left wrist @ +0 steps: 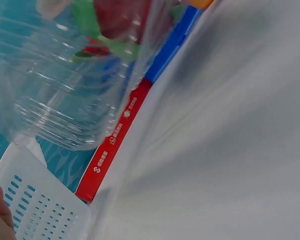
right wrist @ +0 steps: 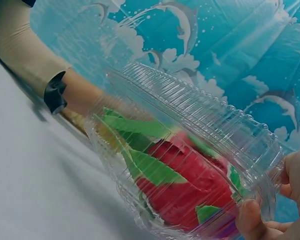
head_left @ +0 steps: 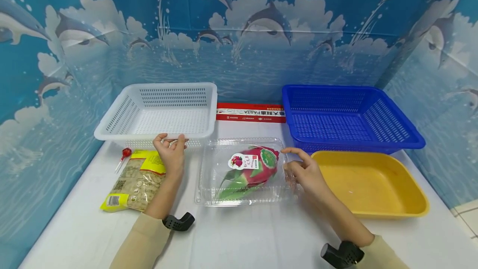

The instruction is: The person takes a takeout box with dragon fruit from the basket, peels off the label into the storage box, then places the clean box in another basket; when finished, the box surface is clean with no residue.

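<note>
A clear plastic clamshell box [head_left: 213,173] with a dragon fruit [head_left: 257,177] inside is in the middle of the head view. A round-ended label [head_left: 243,161] shows on top. At the box's right edge my right hand [head_left: 304,173] pinches the plastic between thumb and fingers; the right wrist view shows this grip, the dragon fruit [right wrist: 185,185] visible through the wall. My left hand [head_left: 171,152] is by the front rim of the white basket [head_left: 154,137], fingers loosely bent, holding nothing that I can see. Whether it touches the rim I cannot tell.
Behind the box lies a red pasta package [head_left: 250,112]. Right of it are a blue basket [head_left: 354,146] and a yellow tray [head_left: 369,182]. A yellow-ended bag [head_left: 140,182] and a red lollipop [head_left: 126,152] lie left of my left forearm.
</note>
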A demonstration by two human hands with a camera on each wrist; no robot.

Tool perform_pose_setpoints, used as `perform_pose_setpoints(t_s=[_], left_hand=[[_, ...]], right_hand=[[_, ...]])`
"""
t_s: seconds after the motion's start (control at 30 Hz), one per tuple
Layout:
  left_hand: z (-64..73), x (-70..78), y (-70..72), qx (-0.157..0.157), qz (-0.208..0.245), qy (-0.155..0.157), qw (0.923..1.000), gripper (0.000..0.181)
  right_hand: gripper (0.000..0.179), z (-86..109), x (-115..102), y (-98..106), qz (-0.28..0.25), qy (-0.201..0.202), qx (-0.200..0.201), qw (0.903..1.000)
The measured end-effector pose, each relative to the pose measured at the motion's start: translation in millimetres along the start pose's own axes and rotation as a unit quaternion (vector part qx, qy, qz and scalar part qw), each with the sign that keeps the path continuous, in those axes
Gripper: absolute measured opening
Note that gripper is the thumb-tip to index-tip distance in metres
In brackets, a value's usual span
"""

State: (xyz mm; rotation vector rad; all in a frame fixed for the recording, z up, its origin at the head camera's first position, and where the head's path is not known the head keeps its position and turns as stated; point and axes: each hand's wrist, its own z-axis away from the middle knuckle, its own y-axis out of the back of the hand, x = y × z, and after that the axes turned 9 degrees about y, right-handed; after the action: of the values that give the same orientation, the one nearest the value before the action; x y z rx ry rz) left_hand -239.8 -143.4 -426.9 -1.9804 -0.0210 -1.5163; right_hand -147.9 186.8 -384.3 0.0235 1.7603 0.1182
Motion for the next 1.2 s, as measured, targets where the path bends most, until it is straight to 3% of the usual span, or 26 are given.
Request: perform_pose_setpoints(t_s=[0.67,0.93,1.07,1.2], left_hand=[[0.1,0.3,-1.4,0.008,-0.032,0.005,0.9994,0.041],[1.3,2.4,-0.3,-0.007,-0.069,0.011,0.9975,0.028],[4.5,5.9,-2.7,-0.017,-0.122,0.038,0.9916,0.019],[12.9,11.7,-8.4,-0.049,-0.187,0.079,0.9779,0.018]], right_hand=[[0.034,6.5,22,-1,-0.007,-0.006,0.001,1.0],[0.04,5.3,20,4,0.043,0.0,-0.056,0.9975],[0.041,6.1,12,5,0.092,-0.02,-0.093,0.9912],[0.04,7.5,2,5,0.146,-0.04,-0.122,0.9809]])
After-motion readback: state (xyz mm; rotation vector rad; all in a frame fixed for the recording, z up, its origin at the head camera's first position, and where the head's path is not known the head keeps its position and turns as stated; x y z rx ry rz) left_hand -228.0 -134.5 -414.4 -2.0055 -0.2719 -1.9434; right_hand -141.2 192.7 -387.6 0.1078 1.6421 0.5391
